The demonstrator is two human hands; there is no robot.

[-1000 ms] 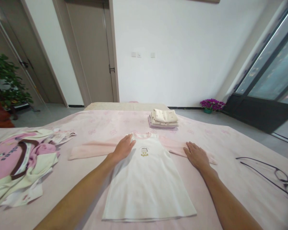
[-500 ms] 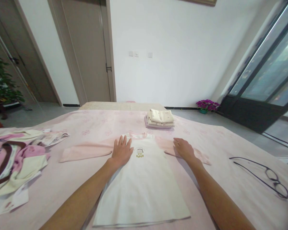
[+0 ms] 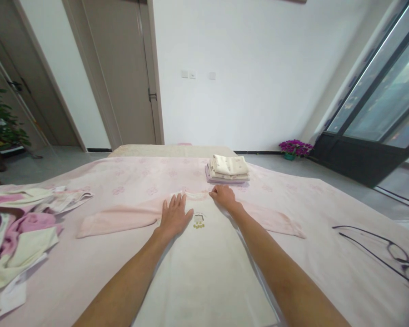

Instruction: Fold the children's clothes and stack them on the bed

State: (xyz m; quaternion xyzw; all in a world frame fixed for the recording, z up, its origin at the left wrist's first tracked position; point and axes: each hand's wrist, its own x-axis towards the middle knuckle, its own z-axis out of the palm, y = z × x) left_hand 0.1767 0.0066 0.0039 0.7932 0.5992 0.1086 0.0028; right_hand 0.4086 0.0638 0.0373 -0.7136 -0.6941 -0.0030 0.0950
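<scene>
A child-sized white fabric shirt with pale pink long sleeves (image 3: 119, 220) lies face up on a pale pink flower-printed cloth (image 3: 71, 259). The left hand (image 3: 175, 214) rests palm down on the shirt's left shoulder, fingers loosely spread, gripping nothing. The right hand (image 3: 224, 197) has its fingers curled at the shirt's neckline; whether they pinch fabric cannot be told. On the shirt's chest, a small brown-and-gold print (image 3: 199, 220) carries arched lettering too small to read. Beyond the shirt sits a stack of folded cream and lilac clothes (image 3: 230, 165); right of it, black-framed glasses (image 3: 402, 261).
</scene>
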